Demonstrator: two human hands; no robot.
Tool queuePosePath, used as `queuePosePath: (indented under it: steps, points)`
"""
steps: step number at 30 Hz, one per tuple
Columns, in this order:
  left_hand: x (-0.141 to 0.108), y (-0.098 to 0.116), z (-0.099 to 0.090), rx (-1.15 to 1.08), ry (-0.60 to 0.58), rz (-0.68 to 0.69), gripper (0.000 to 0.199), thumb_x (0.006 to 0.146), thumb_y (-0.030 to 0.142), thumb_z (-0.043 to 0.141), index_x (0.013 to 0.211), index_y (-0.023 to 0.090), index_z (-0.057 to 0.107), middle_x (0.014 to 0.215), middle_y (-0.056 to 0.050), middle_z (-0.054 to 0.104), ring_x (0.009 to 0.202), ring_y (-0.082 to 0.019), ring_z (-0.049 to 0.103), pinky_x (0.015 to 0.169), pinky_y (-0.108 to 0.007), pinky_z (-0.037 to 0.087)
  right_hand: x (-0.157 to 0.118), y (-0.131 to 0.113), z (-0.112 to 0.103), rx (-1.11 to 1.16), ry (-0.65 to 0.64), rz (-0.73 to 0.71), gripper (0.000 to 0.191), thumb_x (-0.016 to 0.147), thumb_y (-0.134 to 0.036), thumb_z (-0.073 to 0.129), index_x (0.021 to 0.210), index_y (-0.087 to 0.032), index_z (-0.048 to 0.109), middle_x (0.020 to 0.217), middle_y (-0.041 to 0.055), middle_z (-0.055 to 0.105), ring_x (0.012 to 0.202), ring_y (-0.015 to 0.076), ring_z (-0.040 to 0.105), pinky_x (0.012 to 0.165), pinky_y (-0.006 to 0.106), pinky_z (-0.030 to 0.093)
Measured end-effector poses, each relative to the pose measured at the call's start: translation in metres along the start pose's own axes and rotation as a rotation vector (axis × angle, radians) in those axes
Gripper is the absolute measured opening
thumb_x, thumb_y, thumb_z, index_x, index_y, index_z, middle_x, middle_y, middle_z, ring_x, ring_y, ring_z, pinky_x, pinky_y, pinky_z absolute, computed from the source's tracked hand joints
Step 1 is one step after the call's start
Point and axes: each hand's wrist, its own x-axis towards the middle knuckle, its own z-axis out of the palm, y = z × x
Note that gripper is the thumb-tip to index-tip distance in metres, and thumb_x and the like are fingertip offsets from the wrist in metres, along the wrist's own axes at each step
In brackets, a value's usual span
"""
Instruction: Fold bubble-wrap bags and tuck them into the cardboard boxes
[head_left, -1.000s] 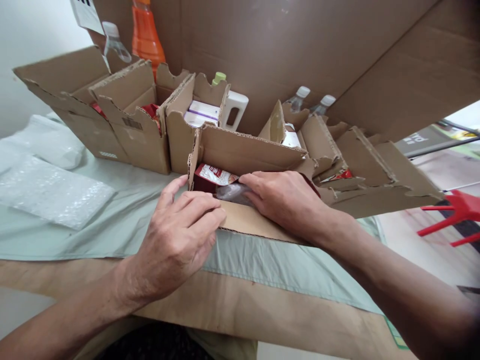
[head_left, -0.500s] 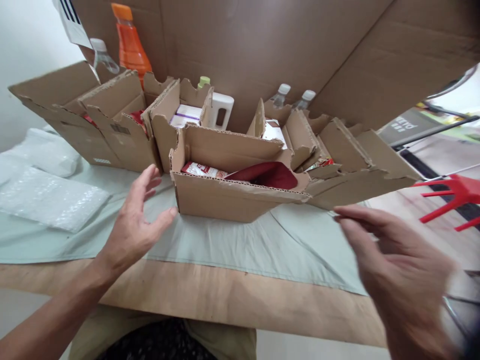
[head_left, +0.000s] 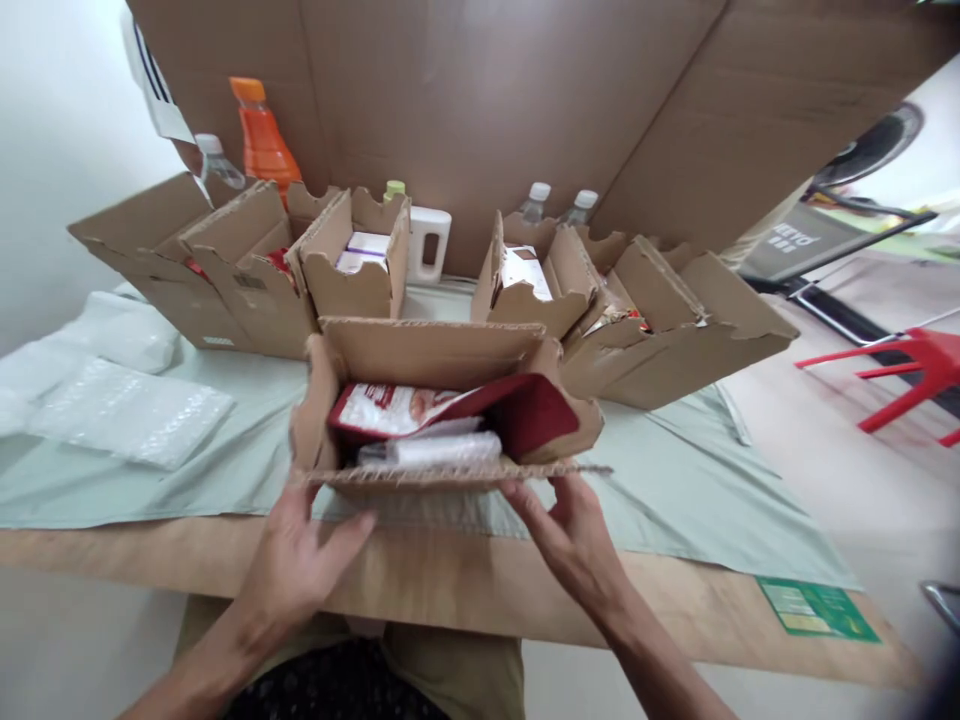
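A cardboard box [head_left: 442,350] with its top cut open stands before me at the near side of the cloth. Inside it lie a red-and-white printed packet [head_left: 397,410], a dark red piece [head_left: 544,415] and a clear plastic-wrapped item [head_left: 442,450]. My left hand [head_left: 307,555] grips the box's near left corner, its thumb in front and the fingertips hidden by the cardboard. At the near right corner, my right hand [head_left: 574,540] holds the box with thumb in front and fingers along the side.
More open cardboard boxes [head_left: 259,300] stand behind on both sides, with white cartons [head_left: 525,272] in some. Behind them are an orange bottle [head_left: 266,145], a white handled jug [head_left: 429,243] and a tall cardboard panel [head_left: 480,120]. Bubble wrap [head_left: 135,410] lies left; a red stool [head_left: 919,370] is right.
Both hands have come to the box, the right one from far right. The box has been drawn toward me, away from the others, and more of its contents shows.
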Motion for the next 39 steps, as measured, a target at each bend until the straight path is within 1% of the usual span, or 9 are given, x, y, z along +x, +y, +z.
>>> queuePosePath:
  steps: [3,7,10,13,19,24,32,35,39]
  points:
    - [-0.034,-0.011,-0.04,0.032,0.049,-0.117,0.061,0.094,0.04,0.073,0.15,0.028,0.053,0.134,-0.011,0.072,0.125,-0.033,0.07,0.112,-0.05,0.057,-0.008,-0.033,0.016,0.049,-0.071,-0.134,0.037,0.1,-0.049,0.062,0.126,-0.023,0.066,0.114,0.0111,0.074,0.094,0.0272,0.068,0.074,0.038,0.058]
    - [-0.003,0.004,-0.068,-0.068,0.244,0.028,0.063,0.1,0.031,0.067,0.158,0.041,0.044,0.159,0.002,0.055,0.148,-0.031,0.052,0.125,-0.05,0.043,0.045,-0.071,0.045,0.121,-0.153,-0.275,0.055,0.098,-0.044,0.064,0.147,-0.023,0.054,0.135,0.0119,0.068,0.116,0.028,0.065,0.096,0.042,0.057]
    - [0.037,0.028,-0.055,-0.074,0.25,0.191,0.063,0.1,0.029,0.067,0.158,0.038,0.043,0.154,-0.001,0.058,0.143,-0.028,0.056,0.121,-0.044,0.049,0.077,-0.073,0.039,0.132,-0.111,-0.273,0.054,0.095,-0.043,0.065,0.142,-0.021,0.057,0.127,0.0111,0.072,0.108,0.0262,0.067,0.09,0.04,0.058]
    - [0.042,0.038,-0.024,-0.048,0.197,0.22,0.068,0.097,0.034,0.07,0.158,0.026,0.04,0.143,-0.012,0.063,0.134,-0.031,0.063,0.117,-0.05,0.052,0.058,-0.055,0.008,0.065,-0.016,-0.208,0.036,0.093,-0.048,0.064,0.114,-0.019,0.068,0.107,0.0108,0.075,0.094,0.0265,0.069,0.078,0.038,0.058]
    - [-0.058,0.009,0.033,0.15,0.071,0.095,0.077,0.094,0.04,0.07,0.162,0.021,0.039,0.145,-0.022,0.061,0.133,-0.042,0.064,0.11,-0.061,0.057,-0.031,-0.015,-0.044,-0.048,0.027,0.036,0.034,0.094,-0.057,0.064,0.095,-0.024,0.07,0.083,0.0074,0.074,0.07,0.0261,0.067,0.058,0.036,0.055]
    - [-0.092,-0.01,0.025,0.188,0.117,-0.025,0.089,0.093,0.031,0.073,0.168,0.026,0.025,0.15,-0.018,0.059,0.142,-0.039,0.058,0.116,-0.056,0.054,0.008,0.003,-0.018,0.171,-0.065,-0.04,0.044,0.09,-0.06,0.069,0.116,-0.023,0.069,0.115,0.0111,0.076,0.104,0.0315,0.072,0.089,0.044,0.061]
    - [-0.075,0.03,0.039,0.119,0.065,0.083,0.096,0.096,0.016,0.059,0.171,0.033,0.003,0.174,-0.016,0.029,0.16,-0.041,0.031,0.126,-0.065,0.037,0.108,0.0,0.03,0.516,-0.159,-0.173,0.073,0.083,-0.041,0.072,0.149,-0.021,0.046,0.156,0.0149,0.055,0.14,0.0298,0.058,0.121,0.051,0.044]
    - [-0.068,0.036,0.047,0.091,-0.002,0.136,0.109,0.088,0.015,0.071,0.171,0.04,0.004,0.18,-0.011,0.008,0.162,-0.046,0.022,0.119,-0.066,0.048,0.119,-0.006,0.038,0.507,-0.107,-0.176,0.076,0.087,-0.035,0.063,0.157,-0.021,0.04,0.163,0.0128,0.048,0.148,0.0266,0.051,0.125,0.048,0.04]
    - [-0.054,0.036,0.049,0.077,-0.082,0.183,0.129,0.076,0.014,0.084,0.167,0.052,0.002,0.179,-0.001,0.015,0.162,-0.045,0.021,0.109,-0.061,0.061,0.128,-0.008,0.046,0.45,-0.025,-0.157,0.07,0.096,-0.043,0.052,0.161,-0.02,0.038,0.165,0.0103,0.046,0.151,0.0224,0.046,0.129,0.044,0.036]
